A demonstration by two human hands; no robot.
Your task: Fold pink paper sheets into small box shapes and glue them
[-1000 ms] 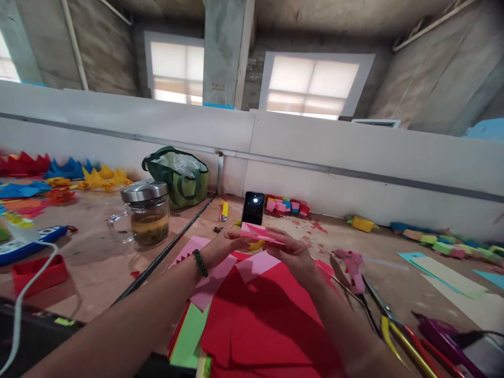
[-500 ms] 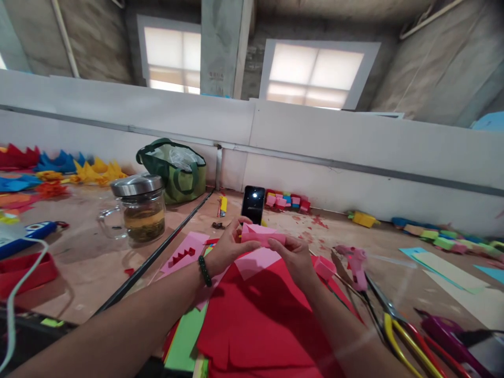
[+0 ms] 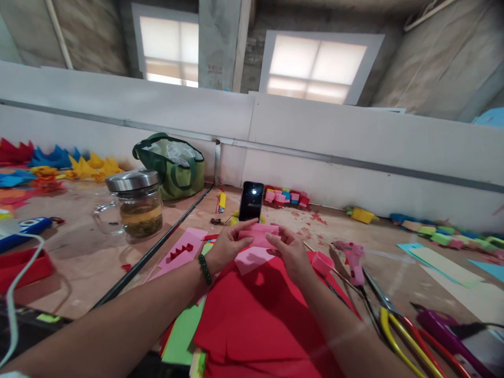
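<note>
Left hand [image 3: 225,251]: curled, with fingers nearly closed, pinching the left end of a small folded piece of pink paper [image 3: 255,239].
Right hand [image 3: 290,252]: pinching the right end of the same piece, thumb tip against the near face.
Folded pink paper position: centre of the frame, above a flat light-pink sheet [image 3: 251,260] and a stack of bright red paper [image 3: 255,315].
Far edge: upright black phone [image 3: 251,201], just beyond the hands.
Right edge: small pink paper box [image 3: 323,263] beside the forearm; pink glue gun [image 3: 355,260] farther right.
Left edge: lidded clear glass mug [image 3: 140,218], well apart.
Open room: tan worktop [image 3: 374,241] showing between phone and glue gun.
</note>
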